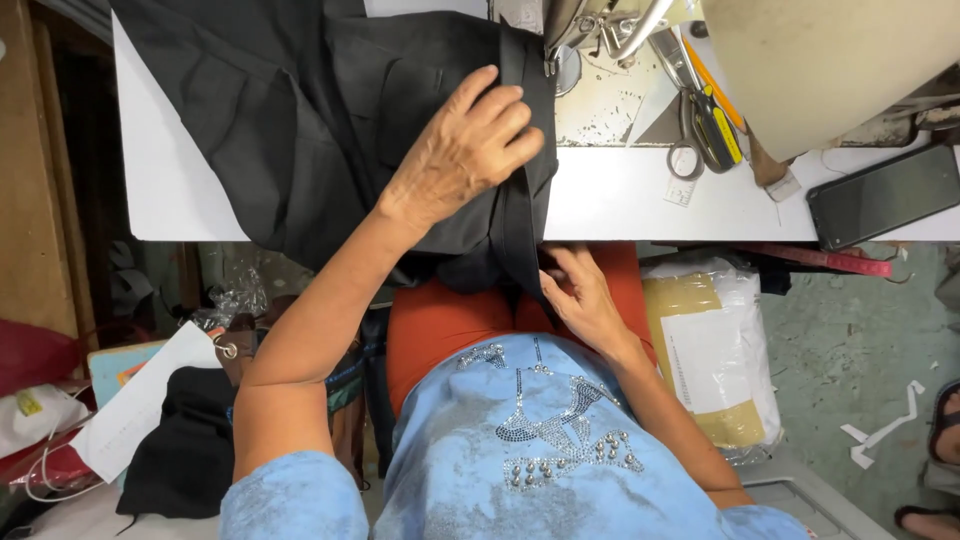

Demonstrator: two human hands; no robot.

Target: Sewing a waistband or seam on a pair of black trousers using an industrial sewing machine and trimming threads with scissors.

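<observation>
Gripping flat with spread fingers, the left hand (pixel 470 145) presses black fabric (pixel 330 110) on the desk (pixel 640 200) while the right hand (pixel 580 295) pinches its folded edge below, and uneven tension could skew the fold near the sewing machine needle (pixel 552 55).

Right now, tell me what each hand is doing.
Left hand: open, pressed flat on the black fabric on the table.
Right hand: fingers pinching the fabric's edge below the table edge.

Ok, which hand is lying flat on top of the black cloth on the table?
The left hand. It presses flat on the black cloth on the white table. The right hand is lower, below the table edge, pinching the cloth's hanging fold.
</observation>
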